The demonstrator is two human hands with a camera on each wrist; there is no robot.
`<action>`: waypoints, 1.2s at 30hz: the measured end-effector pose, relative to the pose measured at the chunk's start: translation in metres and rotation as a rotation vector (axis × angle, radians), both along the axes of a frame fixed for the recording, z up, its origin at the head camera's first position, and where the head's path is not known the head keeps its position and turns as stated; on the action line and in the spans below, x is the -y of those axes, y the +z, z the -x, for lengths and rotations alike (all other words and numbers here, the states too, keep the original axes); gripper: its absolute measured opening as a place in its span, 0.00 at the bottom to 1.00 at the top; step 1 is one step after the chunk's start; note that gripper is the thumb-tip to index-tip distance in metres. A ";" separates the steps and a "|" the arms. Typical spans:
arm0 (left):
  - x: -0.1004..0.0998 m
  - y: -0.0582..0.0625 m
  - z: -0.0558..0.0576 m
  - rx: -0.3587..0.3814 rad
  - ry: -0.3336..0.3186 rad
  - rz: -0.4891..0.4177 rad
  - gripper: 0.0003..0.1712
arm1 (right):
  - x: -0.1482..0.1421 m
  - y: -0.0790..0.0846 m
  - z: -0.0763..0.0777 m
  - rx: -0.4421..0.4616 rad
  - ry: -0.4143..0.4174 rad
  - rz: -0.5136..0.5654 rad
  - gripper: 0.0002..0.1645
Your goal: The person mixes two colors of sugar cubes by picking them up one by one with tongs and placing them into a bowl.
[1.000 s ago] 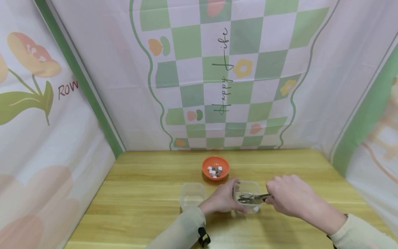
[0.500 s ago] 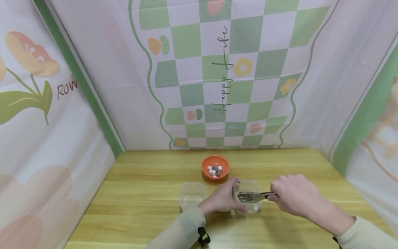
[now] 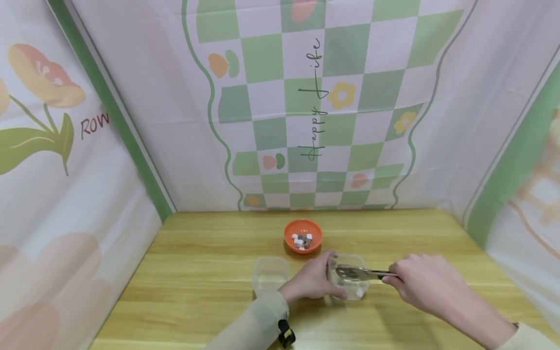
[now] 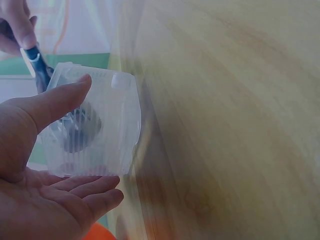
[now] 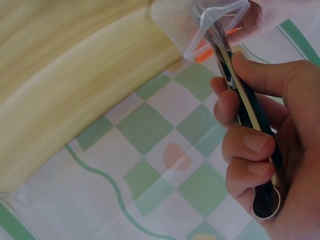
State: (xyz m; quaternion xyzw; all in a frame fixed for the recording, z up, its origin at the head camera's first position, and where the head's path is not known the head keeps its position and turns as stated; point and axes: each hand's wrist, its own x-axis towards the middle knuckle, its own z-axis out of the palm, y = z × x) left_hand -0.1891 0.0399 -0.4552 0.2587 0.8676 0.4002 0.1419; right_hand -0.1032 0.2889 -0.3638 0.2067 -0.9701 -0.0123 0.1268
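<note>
My left hand (image 3: 311, 278) holds a clear plastic container (image 4: 112, 130) by its left side, thumb on one wall and fingers along another. A white cube (image 3: 360, 292) lies in the container's near right corner. From the right, my right hand (image 3: 430, 287) grips metal tongs (image 3: 363, 273) with dark handles, the fingers wrapped round them in the right wrist view. The tongs' heads are inside the container, seen blurred through its wall in the left wrist view. Whether they pinch anything cannot be told.
An orange bowl (image 3: 303, 223) with several white and brown cubes stands behind the container. A second clear container (image 3: 270, 273) is left of my left hand. The wooden table (image 3: 197, 272) meets patterned cloth walls (image 3: 306, 97) at the back and sides.
My right hand has moved to the right, drawing the tongs slightly up and back within the container. The left hand and both containers stay in place.
</note>
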 end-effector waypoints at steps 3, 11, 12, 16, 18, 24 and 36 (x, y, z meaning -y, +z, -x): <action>0.000 0.000 0.000 0.000 0.002 -0.001 0.59 | -0.002 -0.003 -0.004 -0.046 0.006 0.017 0.24; -0.001 -0.001 0.000 -0.015 0.009 -0.001 0.57 | -0.007 -0.011 -0.010 -0.086 -0.016 0.049 0.22; -0.001 -0.001 0.001 -0.018 0.010 -0.003 0.57 | -0.007 -0.011 -0.011 -0.093 -0.015 0.051 0.22; -0.001 -0.001 0.001 -0.017 0.007 -0.006 0.56 | -0.009 -0.013 -0.013 -0.104 -0.015 0.059 0.21; -0.001 -0.001 0.001 -0.015 0.005 -0.006 0.55 | -0.010 -0.015 -0.014 -0.120 -0.012 0.063 0.21; -0.001 0.000 0.001 -0.017 -0.002 -0.012 0.54 | -0.014 -0.022 -0.016 -0.241 0.036 0.092 0.25; -0.001 -0.001 0.002 -0.006 -0.004 -0.018 0.54 | -0.016 -0.023 -0.020 -0.295 0.043 0.135 0.21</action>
